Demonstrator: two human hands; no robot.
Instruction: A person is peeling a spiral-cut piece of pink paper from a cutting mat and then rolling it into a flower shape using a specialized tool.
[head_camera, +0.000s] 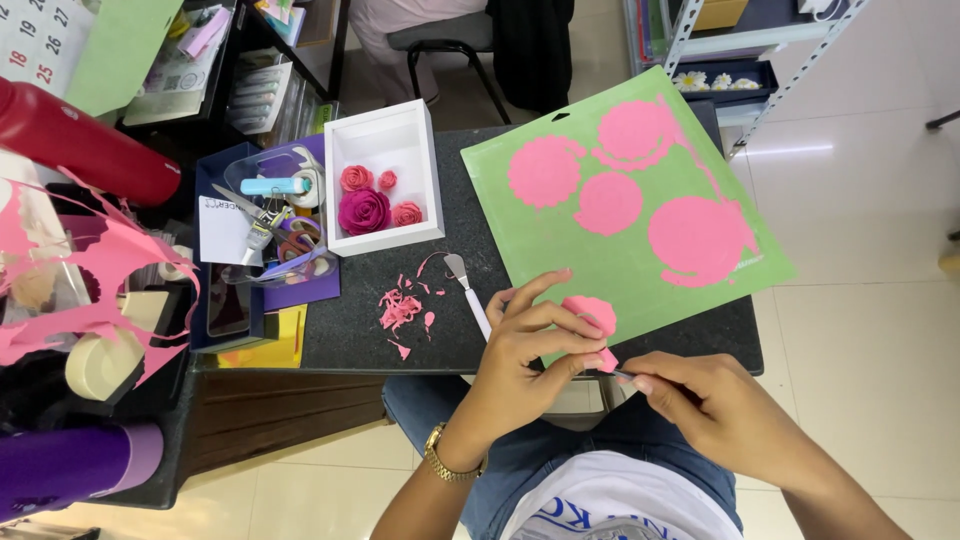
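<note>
Your left hand (530, 345) has its grip closed on a small pink paper spiral piece (592, 315), fingers pinching it at the near edge of the green square cutting mat (520, 200). Your right hand (700, 400) has its grip closed on a thin metal tool (625, 376), its tip touching the paper. Just left of your left hand lies a white-handled spatula (468, 290) on the dark desk (350, 330), near pink paper scraps (402, 310). Farther left stands a white square box (425, 190) holding paper roses (365, 210).
</note>
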